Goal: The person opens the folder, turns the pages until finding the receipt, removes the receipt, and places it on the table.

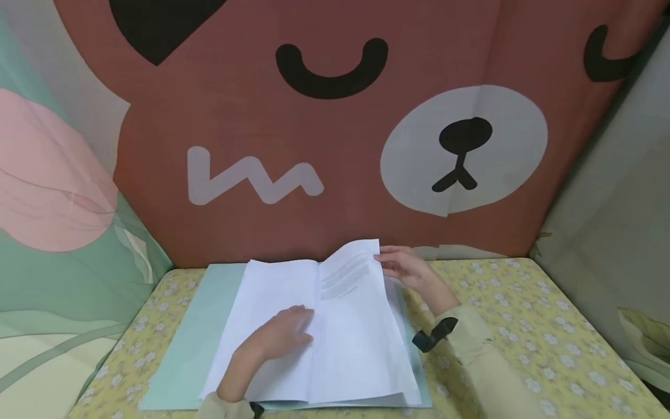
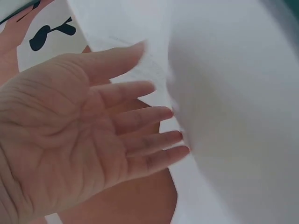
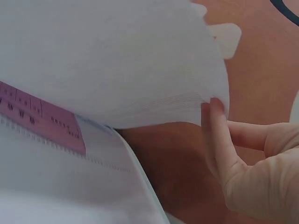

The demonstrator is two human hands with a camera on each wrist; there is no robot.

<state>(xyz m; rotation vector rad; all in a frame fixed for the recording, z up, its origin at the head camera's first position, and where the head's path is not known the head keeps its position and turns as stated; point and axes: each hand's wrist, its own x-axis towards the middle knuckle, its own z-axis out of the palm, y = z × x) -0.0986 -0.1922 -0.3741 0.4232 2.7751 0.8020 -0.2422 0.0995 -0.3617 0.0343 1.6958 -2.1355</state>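
Note:
A stack of white paper sheets lies spread open on a pale green folder. Its right-hand page carries a few lines of print near the top and curls up at the upper right corner. My right hand pinches that corner between thumb and fingers, as the right wrist view also shows. Below the lifted page, a sheet with a purple printed band shows in that view. My left hand is over the left page near the centre fold, its fingers extended.
A yellow flowered cloth covers the table under the folder. Behind it hangs a brown curtain with a bear's face. A black strap sits around my right wrist, and its loose end sticks out.

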